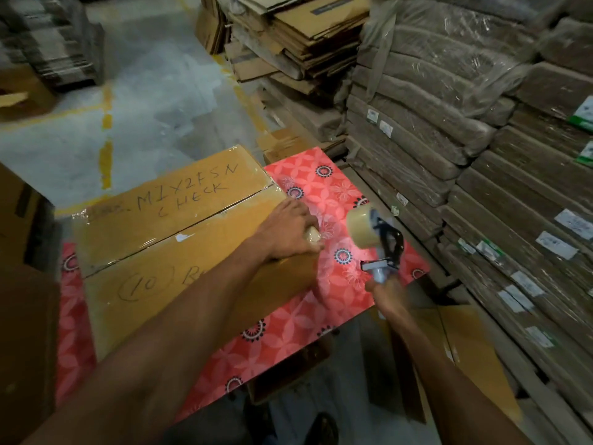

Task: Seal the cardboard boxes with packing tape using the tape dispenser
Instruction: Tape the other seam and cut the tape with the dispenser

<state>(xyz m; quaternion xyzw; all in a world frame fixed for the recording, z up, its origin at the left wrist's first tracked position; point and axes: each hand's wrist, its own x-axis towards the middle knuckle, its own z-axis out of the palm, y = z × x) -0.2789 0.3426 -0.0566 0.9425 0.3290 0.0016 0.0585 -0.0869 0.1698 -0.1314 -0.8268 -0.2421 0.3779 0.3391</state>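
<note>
A large cardboard box (167,232) with handwritten marks lies flaps-closed on a red flowered table (327,303). Clear tape runs over its top. My left hand (288,232) rests on the box's right top corner, fingers bent down over the edge. My right hand (385,290) grips the handle of a tape dispenser (378,245), which it holds in the air to the right of the box, above the table. The roll of clear tape (361,228) on the dispenser points toward the box. The dispenser and right hand are blurred.
Wrapped bundles of flat cardboard (465,155) are stacked high along the right. More flattened boxes (305,36) pile up behind. Brown cartons (22,316) stand at the left edge. A grey floor with yellow lines (106,123) lies beyond the table.
</note>
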